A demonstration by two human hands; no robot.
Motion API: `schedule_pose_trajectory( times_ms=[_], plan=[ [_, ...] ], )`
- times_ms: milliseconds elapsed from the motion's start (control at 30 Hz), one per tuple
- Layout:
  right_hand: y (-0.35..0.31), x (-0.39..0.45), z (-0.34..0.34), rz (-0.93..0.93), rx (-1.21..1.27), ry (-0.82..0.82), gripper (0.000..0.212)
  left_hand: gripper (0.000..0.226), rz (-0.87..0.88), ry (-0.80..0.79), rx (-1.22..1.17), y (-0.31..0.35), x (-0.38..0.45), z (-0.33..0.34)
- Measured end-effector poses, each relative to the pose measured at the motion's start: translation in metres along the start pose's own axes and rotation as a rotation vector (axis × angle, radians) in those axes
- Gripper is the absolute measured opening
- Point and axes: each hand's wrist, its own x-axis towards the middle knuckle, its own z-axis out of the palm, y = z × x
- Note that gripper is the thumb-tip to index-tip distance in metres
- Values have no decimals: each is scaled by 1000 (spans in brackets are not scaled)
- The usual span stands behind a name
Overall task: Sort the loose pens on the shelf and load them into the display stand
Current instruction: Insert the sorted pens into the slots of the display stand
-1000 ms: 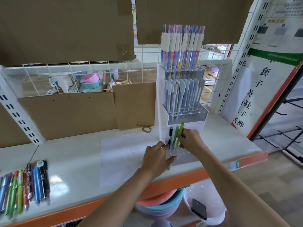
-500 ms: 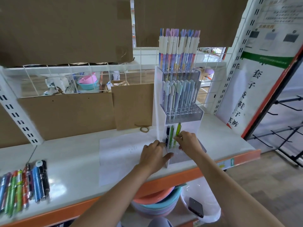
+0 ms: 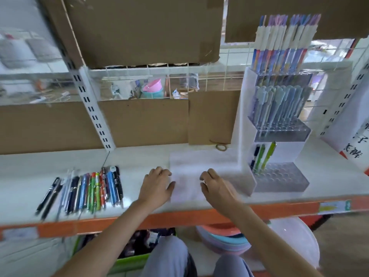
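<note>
On the shelf (image 3: 139,156), both hands hung empty with loosely curled fingers, the left hand (image 3: 156,184) nearer the loose pens (image 3: 85,191) at left, so it should pinch one pen for the display stand (image 3: 279,176) at right, beyond the right hand (image 3: 216,186).

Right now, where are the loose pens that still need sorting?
In the head view, the loose pens lie in a row on the white shelf, left of the left hand and far left of the display stand.
</note>
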Motion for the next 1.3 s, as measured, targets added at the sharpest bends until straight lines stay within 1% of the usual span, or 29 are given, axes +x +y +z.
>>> schedule_pose_trajectory(
  times_ms=[100,200,267,333,400,433,500,533,600,667,767,867,933,1033,1200,1233,1300],
  plan=[
    [-34,20,20,-63,-2,-36,28,42,-158,42,68,-46,-19,-15],
    [-64,38,44,-99,34,-77,30,47,-356,92,104,-81,-35,-23],
    [-76,44,57,-101,28,-90,31,50,-492,101,126,-93,-39,-24],
    [-83,49,69,-95,11,-113,32,60,-622,91,135,-105,-39,-26],
    [-83,51,76,-58,36,-119,31,69,-706,63,131,-115,-35,-23],
    [-82,52,77,-31,64,-114,31,70,-731,56,135,-118,-33,-20],
    [-80,53,78,-4,110,-106,29,67,-749,56,153,-119,-31,-15],
    [-79,54,79,0,124,-108,29,61,-742,73,152,-119,-29,-12],
    [-78,54,79,9,149,-103,28,49,-700,118,128,-121,-27,-8],
    [-77,53,81,19,169,-91,27,46,-638,134,147,-122,-26,-7],
    [-76,51,81,24,185,-70,28,58,-594,89,213,-124,-25,-9],
    [-75,51,81,22,186,-51,27,73,-633,-10,240,-126,-21,-19],
    [-75,51,83,23,193,-36,27,73,-660,-71,238,-128,-17,-24],
    [-73,51,85,27,209,-14,26,56,-658,-152,266,-134,-12,-26],
    [-73,51,86,41,228,-7,25,19,-605,-161,223,-134,-8,-28],
    [-73,51,86,45,229,-4,26,17,-592,-160,214,-132,-8,-28],
    [-73,52,86,55,228,-3,26,20,-567,-144,194,-130,-11,-29]
  ],
)
